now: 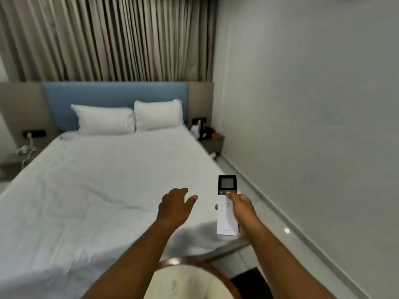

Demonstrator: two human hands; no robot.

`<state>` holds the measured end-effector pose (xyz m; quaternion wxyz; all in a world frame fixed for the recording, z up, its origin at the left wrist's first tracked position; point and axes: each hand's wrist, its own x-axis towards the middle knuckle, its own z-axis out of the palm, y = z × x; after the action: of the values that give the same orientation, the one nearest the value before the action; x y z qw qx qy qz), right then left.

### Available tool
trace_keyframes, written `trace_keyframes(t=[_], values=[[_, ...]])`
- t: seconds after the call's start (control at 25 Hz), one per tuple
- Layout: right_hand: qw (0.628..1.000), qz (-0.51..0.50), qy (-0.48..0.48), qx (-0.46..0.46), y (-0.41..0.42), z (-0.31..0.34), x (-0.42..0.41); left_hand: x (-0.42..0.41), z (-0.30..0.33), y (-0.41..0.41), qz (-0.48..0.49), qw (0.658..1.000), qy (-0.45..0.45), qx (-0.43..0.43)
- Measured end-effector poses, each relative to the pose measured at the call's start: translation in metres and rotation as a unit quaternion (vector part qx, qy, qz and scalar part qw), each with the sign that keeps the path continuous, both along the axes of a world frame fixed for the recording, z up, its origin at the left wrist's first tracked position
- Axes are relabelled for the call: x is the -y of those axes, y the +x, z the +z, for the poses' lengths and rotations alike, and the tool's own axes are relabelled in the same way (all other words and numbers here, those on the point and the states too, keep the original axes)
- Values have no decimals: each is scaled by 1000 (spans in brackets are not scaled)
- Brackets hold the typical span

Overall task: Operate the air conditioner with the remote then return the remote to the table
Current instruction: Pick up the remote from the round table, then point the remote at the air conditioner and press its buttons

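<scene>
A person's right hand (240, 207) wraps its fingers (216, 207) round a white remote (227, 205), thumb on the buttons, its long axis pointing away over the bed (103, 180). The left hand (174, 207) hovers beside the remote, fingers loosely spread. A bedside surface (212, 143) stands beyond the remote by the wall; no air conditioner is in view.

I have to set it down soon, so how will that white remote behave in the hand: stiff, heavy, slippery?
The remote looks rigid and probably light: the right hand holds it alone. Its smooth casing may be slippery. Flat-backed, it should not roll.
</scene>
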<state>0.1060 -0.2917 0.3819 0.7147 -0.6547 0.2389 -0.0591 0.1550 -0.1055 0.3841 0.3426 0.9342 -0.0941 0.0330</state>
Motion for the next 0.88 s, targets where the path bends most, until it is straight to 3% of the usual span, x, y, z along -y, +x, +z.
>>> trace_keyframes(t=[0.16,0.36,0.6,0.88], values=[[991,-64,-49,109,-14,128,57,52,126,7,-69,979,38,190],[965,-95,-98,224,-64,259,112,109,257,-6,-98,919,50,379],[923,-136,-157,322,-120,362,139,153,365,-21,-91,864,41,493],[885,-204,-229,350,-156,421,155,190,425,-47,-93,817,41,568]])
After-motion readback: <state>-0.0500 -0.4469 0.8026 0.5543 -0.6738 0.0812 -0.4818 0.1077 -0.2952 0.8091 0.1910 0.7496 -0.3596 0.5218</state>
